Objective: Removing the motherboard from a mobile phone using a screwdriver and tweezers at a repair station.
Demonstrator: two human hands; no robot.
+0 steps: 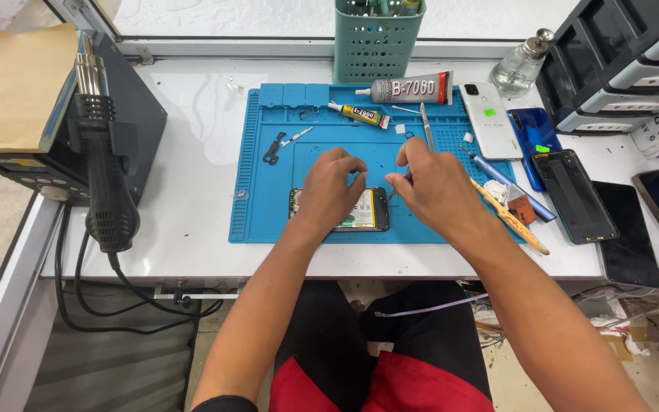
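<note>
Opened phone (pixel 360 210) with its back cover off lies flat on the blue work mat (pixel 268 198), near the front edge of the white tabletop (pixel 192 152). Left hand (pixel 328 188) rests over the left part of the phone, the fingers (pixel 356 166) curled and almost closed, thumb and index close together above it; whether they pinch something small I cannot tell. Right hand (pixel 435 185) hovers just beside the right end of the phone, and its fingers are closed around thin metal tweezers (pixel 426 126), which point toward the back edge.

On the back part of the mat lie 2 glue tubes: a big grey one (pixel 409 88) and a small yellow one (pixel 360 114). A green mesh holder (pixel 377 42) stands behind the mat. Toward the right edge lie several phones, 1 white (pixel 490 120) and 1 blue (pixel 532 130). At the left edge a black hot air gun (pixel 104 175) hangs on its station.
</note>
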